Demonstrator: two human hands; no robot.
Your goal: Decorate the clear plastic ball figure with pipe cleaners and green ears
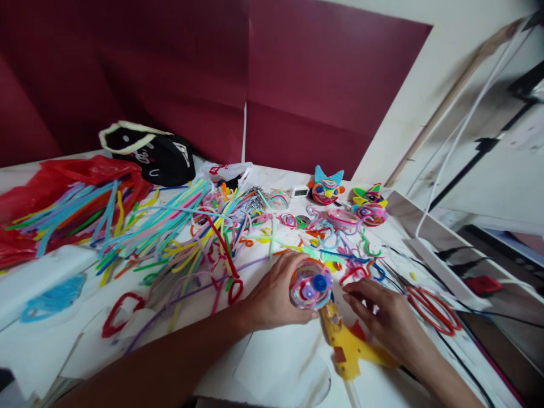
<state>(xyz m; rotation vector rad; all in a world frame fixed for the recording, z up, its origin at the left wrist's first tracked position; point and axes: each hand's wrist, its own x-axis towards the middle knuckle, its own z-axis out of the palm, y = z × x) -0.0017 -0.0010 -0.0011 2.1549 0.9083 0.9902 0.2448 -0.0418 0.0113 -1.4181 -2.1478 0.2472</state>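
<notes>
My left hand (278, 294) is wrapped around a small round pipe-cleaner craft (309, 286) in pink, white and orange, with blue and purple button-like eyes facing up. Just right of it is my right hand (382, 309), its fingers curled and pressed together. Whatever they may hold is hidden or too small to name. Under and beside that hand lies a yellow glue gun (349, 350), its nozzle end close to the craft and a clear glue stick coming out of its back. Red-handled scissors (433, 309) rest to the right.
Loose pipe cleaners (170, 226) spread across the table's left and middle, some in a red plastic bag (140, 178). Behind are a black bag (164, 161), a small digital display (300, 192) and two finished-looking pipe-cleaner faces (326, 190). A power strip (446, 272) with cables lies right.
</notes>
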